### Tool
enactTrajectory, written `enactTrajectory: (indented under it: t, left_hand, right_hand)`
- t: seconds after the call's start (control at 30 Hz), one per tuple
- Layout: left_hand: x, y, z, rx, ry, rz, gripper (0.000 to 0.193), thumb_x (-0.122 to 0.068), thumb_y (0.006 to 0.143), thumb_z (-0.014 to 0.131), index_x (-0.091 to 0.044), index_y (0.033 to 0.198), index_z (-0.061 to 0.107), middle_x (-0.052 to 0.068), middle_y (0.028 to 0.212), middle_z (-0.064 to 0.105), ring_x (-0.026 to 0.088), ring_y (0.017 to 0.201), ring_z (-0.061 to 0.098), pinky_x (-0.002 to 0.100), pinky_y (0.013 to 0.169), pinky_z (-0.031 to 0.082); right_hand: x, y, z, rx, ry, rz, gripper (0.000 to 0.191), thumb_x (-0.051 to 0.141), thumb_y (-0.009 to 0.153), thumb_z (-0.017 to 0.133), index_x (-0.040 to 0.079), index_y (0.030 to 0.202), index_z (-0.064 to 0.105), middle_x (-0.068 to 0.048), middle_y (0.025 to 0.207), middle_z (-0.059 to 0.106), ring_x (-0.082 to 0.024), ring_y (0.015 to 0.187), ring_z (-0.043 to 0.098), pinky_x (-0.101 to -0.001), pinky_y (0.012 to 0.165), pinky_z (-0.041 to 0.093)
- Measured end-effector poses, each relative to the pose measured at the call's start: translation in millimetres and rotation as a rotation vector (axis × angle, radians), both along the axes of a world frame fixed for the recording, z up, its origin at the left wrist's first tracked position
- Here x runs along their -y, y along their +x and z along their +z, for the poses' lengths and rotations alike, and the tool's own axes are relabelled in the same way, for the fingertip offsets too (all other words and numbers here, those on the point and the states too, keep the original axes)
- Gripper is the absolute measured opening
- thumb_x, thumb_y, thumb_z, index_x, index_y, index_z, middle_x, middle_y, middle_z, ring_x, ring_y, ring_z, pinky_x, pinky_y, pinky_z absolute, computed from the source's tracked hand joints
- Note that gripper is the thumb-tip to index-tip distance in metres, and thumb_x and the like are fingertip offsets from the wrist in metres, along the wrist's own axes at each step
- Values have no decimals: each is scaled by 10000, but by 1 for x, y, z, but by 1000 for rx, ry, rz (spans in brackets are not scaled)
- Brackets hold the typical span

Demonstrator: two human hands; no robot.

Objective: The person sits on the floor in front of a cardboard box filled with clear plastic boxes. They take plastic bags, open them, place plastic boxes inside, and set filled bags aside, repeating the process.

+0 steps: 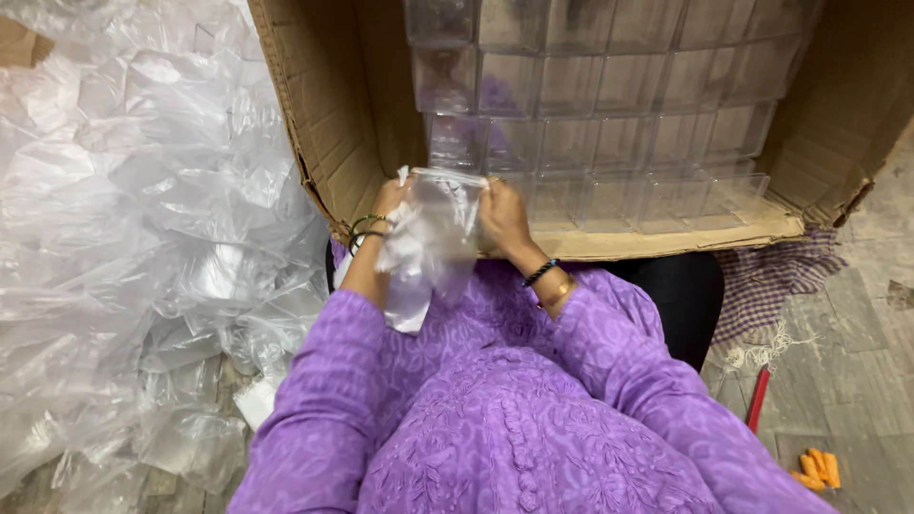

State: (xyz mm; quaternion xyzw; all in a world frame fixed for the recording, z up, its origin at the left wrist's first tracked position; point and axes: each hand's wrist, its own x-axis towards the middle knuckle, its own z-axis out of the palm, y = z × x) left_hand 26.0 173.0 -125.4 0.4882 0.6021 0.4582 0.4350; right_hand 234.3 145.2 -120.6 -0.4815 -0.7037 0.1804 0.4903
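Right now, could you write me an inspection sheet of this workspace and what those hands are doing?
Surface: grey plank floor; work is done over the lap.
Job's things: clear plastic bag with a clear box partly inside; cardboard carton on its side, stacked with clear plastic boxes.
Clutter: heap of loose plastic bags, orange pieces, red stick.
Hands: left hand and right hand both grip the bag.
Cables: nothing seen.
Surroundings: checked cloth beside the carton.
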Motion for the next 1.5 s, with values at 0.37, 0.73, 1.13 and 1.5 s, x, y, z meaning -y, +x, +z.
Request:
enactTrajectory:
  t: [0.37, 0.73, 1.13, 1.5]
  left_hand:
    - [206, -115, -31, 261, -308, 198, 186, -309, 952, 639, -149, 918, 727, -57, 722, 621, 75, 605, 505, 262, 521, 384]
    - [255, -112, -10, -40, -547, -353, 395, -447, 930, 664, -97, 1111, 681, -29, 679, 525, 80, 546, 454, 259, 456, 354]
    - [258, -86, 52, 480, -168, -568, 672, -354, 898, 750, -13, 1423, 507, 16, 1268, 638, 123, 1162, 613, 277, 974, 532]
    - [63, -262, 162, 97, 212, 527, 705, -671, 912, 731, 18, 956, 586, -67, 612, 428, 80, 565, 399, 264, 542, 343]
  right_hand:
    - [117, -69, -51, -393, -971, 598, 326, 274, 1120, 507, 76, 871, 578, -17, 678, 555, -99, 548, 499, -262, 474, 410]
    - [112, -124, -4, 19, -79, 901, 260, 280, 1024, 621, 43, 951, 697, -152, 773, 670, -296, 656, 659, -418, 614, 503]
    - [103, -128, 63, -118, -57, 771, 163, 177, 1025, 655, 21, 985, 681, -167, 829, 668, -280, 713, 684, -385, 635, 522]
    - [96, -63, 45, 38, -292, 571, 279, 171, 975, 692, -13, 1175, 628, -115, 927, 729, -184, 801, 719, -309, 698, 584]
